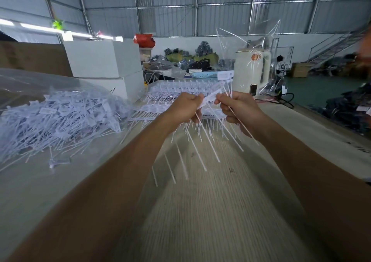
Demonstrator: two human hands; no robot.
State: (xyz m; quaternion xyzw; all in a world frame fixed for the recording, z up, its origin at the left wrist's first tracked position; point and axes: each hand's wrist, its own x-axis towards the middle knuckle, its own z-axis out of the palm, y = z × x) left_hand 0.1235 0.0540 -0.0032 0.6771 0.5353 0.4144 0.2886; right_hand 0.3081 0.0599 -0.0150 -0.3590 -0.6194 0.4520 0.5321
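Warehouse hall in cool grey daylight.
Walled in corrugated metal sheeting (222, 11) on steel framing, lit by a bright window strip (34, 26) at far left. Green floor (321, 90) and metal staircase (337, 45) at right, stacked white boxes (100, 61) at left, dark bundled bags (192, 58) heaped along the white lower wall (176, 43), pale wooden tabletop (210, 221) in front.

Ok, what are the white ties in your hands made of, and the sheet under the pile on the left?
The white ties: likely moulded plastic, matte, slightly translucent; thin identical stems joined in a row. The sheet under the pile: seemingly clear plastic film, glossy; it wrinkles, catches glare and is see-through.
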